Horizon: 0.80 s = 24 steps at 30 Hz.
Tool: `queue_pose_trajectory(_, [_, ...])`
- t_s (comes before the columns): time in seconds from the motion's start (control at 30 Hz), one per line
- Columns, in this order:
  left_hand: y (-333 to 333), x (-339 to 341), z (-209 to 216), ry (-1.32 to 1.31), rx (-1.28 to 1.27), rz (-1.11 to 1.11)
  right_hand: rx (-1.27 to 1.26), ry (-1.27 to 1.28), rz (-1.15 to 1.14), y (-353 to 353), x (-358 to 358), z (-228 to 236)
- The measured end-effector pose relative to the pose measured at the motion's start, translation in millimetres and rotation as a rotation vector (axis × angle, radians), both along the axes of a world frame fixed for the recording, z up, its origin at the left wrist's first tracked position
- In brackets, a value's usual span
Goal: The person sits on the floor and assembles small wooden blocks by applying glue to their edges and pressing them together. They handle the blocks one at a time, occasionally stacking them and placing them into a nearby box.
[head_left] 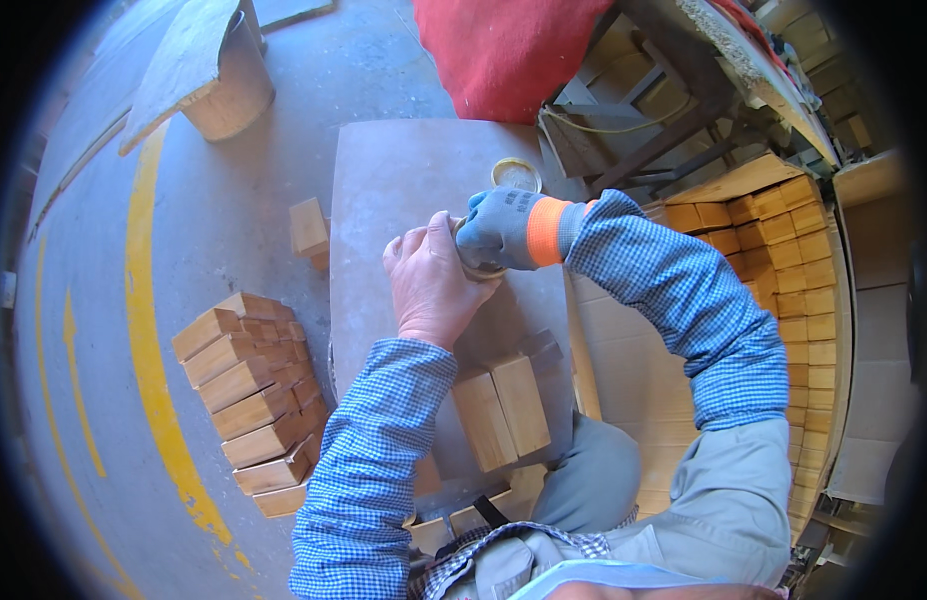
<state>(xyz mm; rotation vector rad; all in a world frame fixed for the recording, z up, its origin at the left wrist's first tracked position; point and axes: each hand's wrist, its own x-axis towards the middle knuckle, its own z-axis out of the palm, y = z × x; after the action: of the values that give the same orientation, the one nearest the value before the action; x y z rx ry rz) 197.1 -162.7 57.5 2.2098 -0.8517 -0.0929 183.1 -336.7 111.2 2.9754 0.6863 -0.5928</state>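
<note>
My bare left hand (435, 280) is wrapped round the side of a small round tin (486, 272), of which only part of the rim and wall shows. Over the tin's mouth, my right hand (500, 230), in a grey-blue glove with an orange cuff, is closed with its fingertips hidden. Whether those fingers grip something inside cannot be made out. Just beyond the glove lies a round, yellow-rimmed lid or shallow dish (516, 176). Two wooden blocks (501, 414) rest side by side on the grey board (383, 170) nearer to me.
Stacked wooden blocks (253, 385) stand on the floor at left, with a smaller pair (309, 230) beyond. At right, a large cardboard box (633, 360) holds rows of blocks (798, 260). A red cloth (513, 50) hangs at the far side. A board-topped bucket (233, 100) stands far left.
</note>
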Motion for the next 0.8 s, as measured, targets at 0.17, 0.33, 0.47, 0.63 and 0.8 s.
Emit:
queue_pose_trajectory(0.17, [-2, 0, -3, -0.033, -0.049, 0.013, 0.038, -0.242, -0.037, -2, 1, 11])
queue_pose_trajectory(0.33, [0, -1, 0, -0.016, 0.003, 0.016, 0.034, -0.053, -0.008, 11, 5, -3])
queue_pose_trajectory(0.47, [0, -1, 2, 0.005, 0.002, 0.002, 0.010, 0.088, -0.005, 2, 8, 0])
queue_pose_trajectory(0.63, [-1, 0, -4, -0.030, -0.019, 0.007, 0.318, 0.053, -0.198, -22, -7, 11])
queue_pose_trajectory(0.8, [-1, 1, -9, -0.049, -0.019, 0.018, 0.565, -0.178, -0.328, -38, -35, 9])
